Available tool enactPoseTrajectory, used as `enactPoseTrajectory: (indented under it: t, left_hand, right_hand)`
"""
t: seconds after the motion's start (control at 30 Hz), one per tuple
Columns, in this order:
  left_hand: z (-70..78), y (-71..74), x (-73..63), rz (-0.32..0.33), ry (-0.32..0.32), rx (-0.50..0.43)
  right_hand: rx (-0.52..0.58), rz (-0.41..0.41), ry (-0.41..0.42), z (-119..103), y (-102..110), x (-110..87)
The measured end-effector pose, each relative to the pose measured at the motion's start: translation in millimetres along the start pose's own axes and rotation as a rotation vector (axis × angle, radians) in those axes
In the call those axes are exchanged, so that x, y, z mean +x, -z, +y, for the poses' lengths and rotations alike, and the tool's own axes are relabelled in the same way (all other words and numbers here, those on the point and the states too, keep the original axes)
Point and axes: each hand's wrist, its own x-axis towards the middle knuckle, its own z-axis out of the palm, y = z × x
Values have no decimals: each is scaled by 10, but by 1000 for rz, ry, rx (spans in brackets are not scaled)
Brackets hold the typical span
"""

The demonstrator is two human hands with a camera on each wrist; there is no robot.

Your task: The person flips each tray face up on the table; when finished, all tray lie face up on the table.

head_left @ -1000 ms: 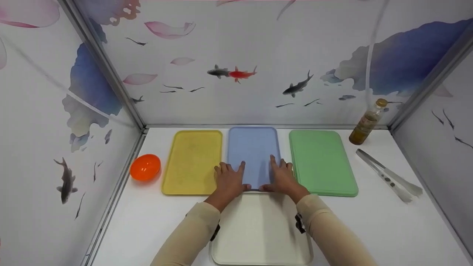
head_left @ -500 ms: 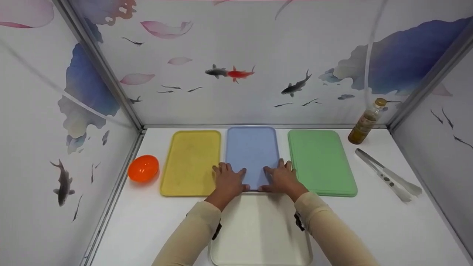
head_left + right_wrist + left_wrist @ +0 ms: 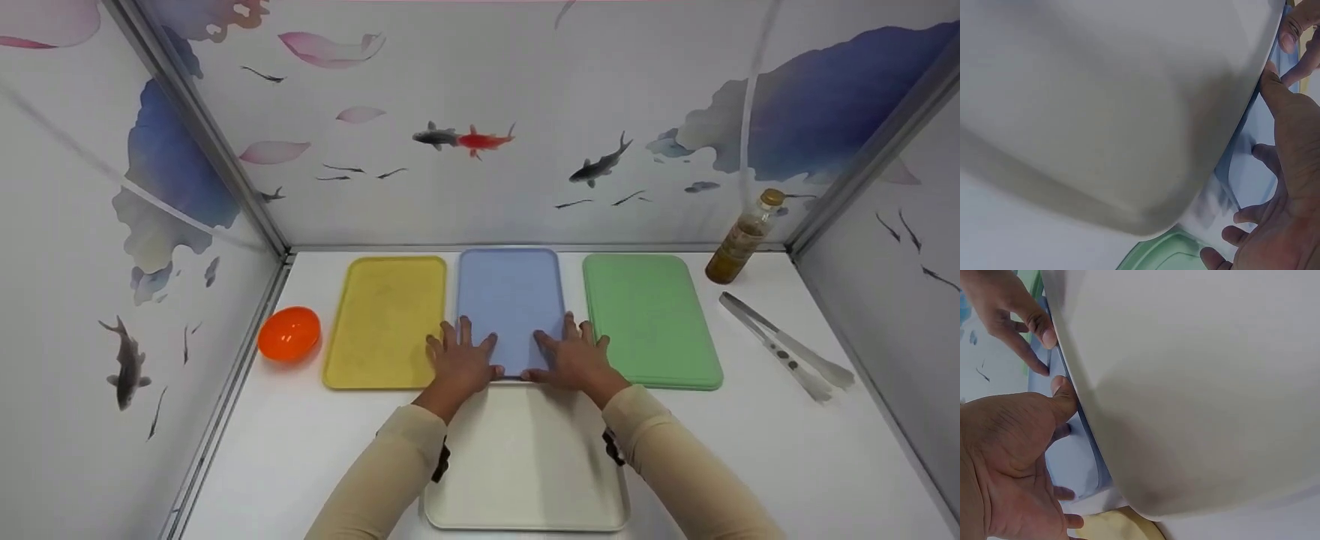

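Note:
Both hands lie at the near end of a blue rectangular tray point(image 3: 510, 300) in the middle of the back row. My left hand point(image 3: 461, 364) spreads over its near left corner, with some fingertips beside the yellow tray point(image 3: 386, 322). My right hand point(image 3: 577, 360) spreads over the near right corner, close to the green tray point(image 3: 652, 322). In the left wrist view the left thumb point(image 3: 1064, 396) touches the blue tray's near edge. The right thumb point(image 3: 1275, 90) touches that same edge in the right wrist view. Neither hand has its fingers curled around anything.
An off-white tray point(image 3: 529, 465) lies under the forearms, against the blue one's near end. An orange bowl point(image 3: 289, 334) sits at the left. At the right stand an oil bottle point(image 3: 739, 244) and metal tongs point(image 3: 784, 349). Patterned panels enclose the table.
The right index finger has drawn back from farther up the blue tray, and the left fingers have straightened and spread. The head view has shifted slightly; the trays keep their places.

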Motion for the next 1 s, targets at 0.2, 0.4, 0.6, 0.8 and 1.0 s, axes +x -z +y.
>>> enactPoseTrajectory:
  t: [0.2,0.4,0.6,0.8,1.0]
  left_hand:
    - [82,76,9,15,-9,-30]
    - [176,4,91,90,-24,-102]
    - [580,61,58,159,-125,-277]
    - [1036,97,45,128,-248,-527]
    - [1344,20,149,57,-309,-688]
  right_hand:
    - [21,81,39,231,31,-63]
    - [34,170,30,592,110,-226]
    - [38,225,-43,1015,183,-426]
    - [41,221,-113,1358,212,-594]
    - [69,221,-176,1600,222,-733]
